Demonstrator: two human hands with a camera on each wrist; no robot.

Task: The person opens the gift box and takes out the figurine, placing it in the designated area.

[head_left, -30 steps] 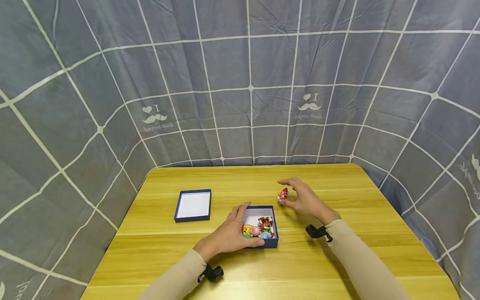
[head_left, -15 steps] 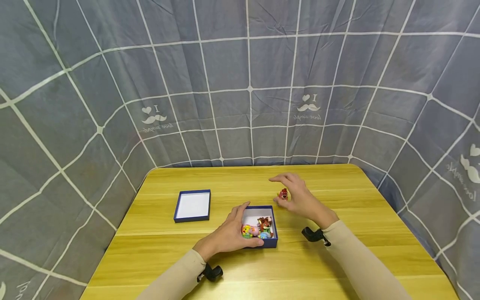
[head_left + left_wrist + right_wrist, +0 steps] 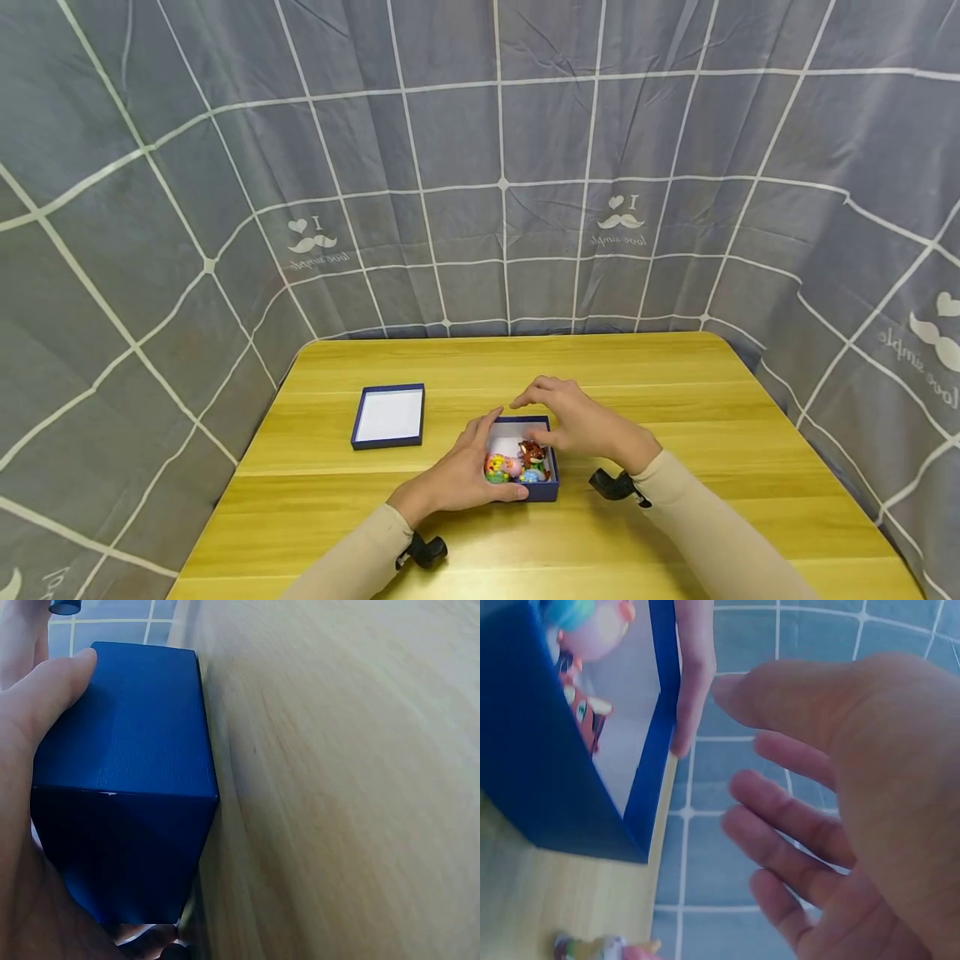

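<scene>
My left hand grips a dark blue box at its left side, thumb along the near wall and fingers towards the far end. Inside the box lie several small toy figures: a brown fox-like one, and a yellow and pink one beside a light blue part. Over the right side of the box hovers my right hand, fingers loosely bent and apart. The right wrist view shows nothing between its thumb and fingers. Below it in that view, a small figure is partly visible on the table; the head view hides it.
A blue-edged box lid, white inside, lies on the wooden table left of the box. Grey curtain with white lines surrounds the table's back and sides. Each wrist wears a black camera mount.
My right hand has moved left, from beside the red-and-pink figure to over the box. That figure has passed out of sight in the head view. The left hand stays at the box.
</scene>
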